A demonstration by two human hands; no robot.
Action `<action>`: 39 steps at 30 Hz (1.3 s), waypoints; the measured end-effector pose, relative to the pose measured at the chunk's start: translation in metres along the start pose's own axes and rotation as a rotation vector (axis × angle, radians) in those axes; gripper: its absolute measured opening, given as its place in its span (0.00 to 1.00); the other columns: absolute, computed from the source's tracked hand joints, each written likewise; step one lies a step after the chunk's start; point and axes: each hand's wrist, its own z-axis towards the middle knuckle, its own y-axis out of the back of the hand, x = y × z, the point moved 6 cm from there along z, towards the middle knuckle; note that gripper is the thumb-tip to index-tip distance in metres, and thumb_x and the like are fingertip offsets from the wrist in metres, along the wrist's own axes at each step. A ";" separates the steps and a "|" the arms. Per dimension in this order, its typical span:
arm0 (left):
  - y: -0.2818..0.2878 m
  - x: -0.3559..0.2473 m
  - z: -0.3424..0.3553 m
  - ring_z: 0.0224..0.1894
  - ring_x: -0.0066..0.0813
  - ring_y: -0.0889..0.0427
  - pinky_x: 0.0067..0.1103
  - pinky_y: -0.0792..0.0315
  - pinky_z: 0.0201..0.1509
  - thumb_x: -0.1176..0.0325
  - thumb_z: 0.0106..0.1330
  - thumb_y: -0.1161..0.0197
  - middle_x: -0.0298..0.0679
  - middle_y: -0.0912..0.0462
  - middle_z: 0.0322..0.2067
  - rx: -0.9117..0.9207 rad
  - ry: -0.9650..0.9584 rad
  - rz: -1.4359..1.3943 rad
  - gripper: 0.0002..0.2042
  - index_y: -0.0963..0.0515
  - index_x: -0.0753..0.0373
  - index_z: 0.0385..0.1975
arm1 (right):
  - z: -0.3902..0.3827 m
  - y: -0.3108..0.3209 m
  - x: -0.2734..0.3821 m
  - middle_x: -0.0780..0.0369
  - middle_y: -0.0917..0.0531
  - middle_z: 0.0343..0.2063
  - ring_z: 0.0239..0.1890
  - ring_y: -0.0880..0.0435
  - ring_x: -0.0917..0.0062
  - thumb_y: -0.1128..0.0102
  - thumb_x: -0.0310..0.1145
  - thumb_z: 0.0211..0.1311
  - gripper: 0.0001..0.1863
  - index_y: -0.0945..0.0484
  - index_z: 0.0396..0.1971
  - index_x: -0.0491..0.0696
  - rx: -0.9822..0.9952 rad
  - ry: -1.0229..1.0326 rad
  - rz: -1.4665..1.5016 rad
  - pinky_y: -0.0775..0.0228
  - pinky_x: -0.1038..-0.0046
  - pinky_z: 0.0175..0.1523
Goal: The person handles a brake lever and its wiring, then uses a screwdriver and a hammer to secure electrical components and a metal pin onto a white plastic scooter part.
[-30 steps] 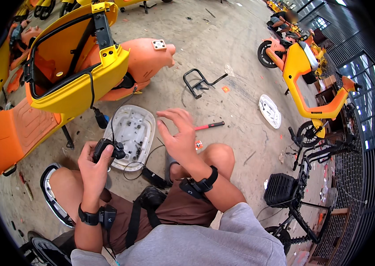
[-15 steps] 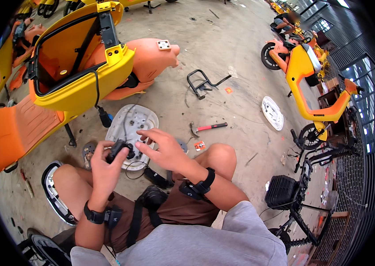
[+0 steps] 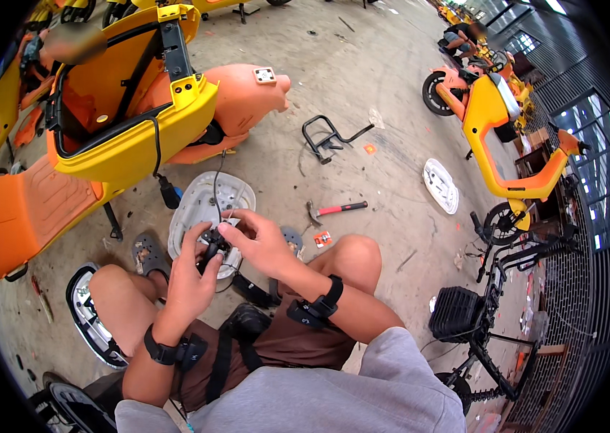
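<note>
My left hand [image 3: 193,274] is closed round a small black component [image 3: 211,244] above a white plastic tray [image 3: 189,202] with small hardware in it. My right hand [image 3: 254,245] meets it from the right, thumb and fingertips drawn together at the component's upper end by a thin dark cable [image 3: 217,184]; what exactly they pinch is hidden. A black module [image 3: 251,289] lies just below the tray. A red-handled hammer [image 3: 337,208] rests on the floor to the right of the tray.
A yellow-orange scooter body [image 3: 124,148] stands at upper left, a person [image 3: 74,47] behind it. Another scooter [image 3: 489,123], a co-worker [image 3: 456,40] and a black frame [image 3: 478,310] are on the right. A bent bracket [image 3: 326,137] and white shells [image 3: 440,184] lie on the floor.
My right hand has come down and left from a raised, spread position onto the component. My left hand has shifted right with it. A person has appeared behind the left scooter.
</note>
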 end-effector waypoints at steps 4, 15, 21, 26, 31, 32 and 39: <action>-0.004 0.003 0.005 0.40 0.49 0.14 0.32 0.24 0.46 0.77 0.65 0.38 0.54 0.16 0.35 0.037 0.004 0.025 0.27 0.36 0.58 0.65 | 0.006 0.005 -0.010 0.68 0.20 0.27 0.26 0.25 0.87 0.39 0.44 0.70 0.19 0.18 0.48 0.42 -0.021 -0.110 0.155 0.32 0.81 0.31; 0.002 -0.001 -0.002 0.34 0.34 0.15 0.25 0.25 0.42 0.78 0.65 0.36 0.48 0.16 0.32 0.047 0.001 0.023 0.26 0.34 0.60 0.63 | 0.004 0.016 -0.004 0.69 0.24 0.21 0.20 0.29 0.88 0.40 0.40 0.71 0.17 0.16 0.41 0.39 -0.088 -0.218 0.317 0.37 0.83 0.29; 0.006 -0.002 -0.001 0.33 0.22 0.19 0.21 0.26 0.39 0.78 0.67 0.38 0.43 0.15 0.32 0.038 0.004 -0.035 0.24 0.33 0.62 0.62 | 0.000 0.006 0.008 0.70 0.24 0.22 0.22 0.29 0.87 0.40 0.36 0.71 0.17 0.20 0.51 0.41 0.140 -0.179 0.325 0.36 0.82 0.30; 0.007 -0.001 -0.001 0.35 0.17 0.22 0.18 0.28 0.40 0.79 0.69 0.41 0.37 0.17 0.33 0.076 0.014 -0.153 0.23 0.34 0.64 0.63 | -0.005 0.006 0.018 0.72 0.22 0.25 0.27 0.27 0.90 0.34 0.30 0.65 0.18 0.21 0.54 0.43 0.243 -0.078 0.262 0.35 0.84 0.31; 0.005 -0.005 0.000 0.37 0.18 0.21 0.19 0.27 0.44 0.77 0.70 0.41 0.38 0.17 0.35 0.091 -0.015 -0.162 0.23 0.35 0.64 0.63 | -0.002 0.015 0.016 0.72 0.22 0.25 0.27 0.27 0.90 0.34 0.31 0.66 0.18 0.22 0.54 0.43 0.240 -0.042 0.280 0.35 0.84 0.32; 0.005 -0.007 0.000 0.38 0.18 0.21 0.19 0.27 0.44 0.77 0.70 0.41 0.38 0.17 0.35 0.092 -0.032 -0.157 0.23 0.35 0.65 0.63 | -0.002 0.016 0.016 0.72 0.22 0.26 0.27 0.27 0.90 0.34 0.31 0.66 0.18 0.22 0.54 0.43 0.235 -0.039 0.295 0.35 0.84 0.32; 0.008 -0.013 0.001 0.38 0.19 0.21 0.19 0.27 0.45 0.76 0.69 0.40 0.39 0.16 0.36 0.084 -0.050 -0.152 0.24 0.36 0.64 0.65 | -0.004 0.020 0.018 0.71 0.22 0.27 0.27 0.26 0.89 0.36 0.31 0.68 0.16 0.21 0.53 0.41 0.223 -0.053 0.521 0.33 0.83 0.33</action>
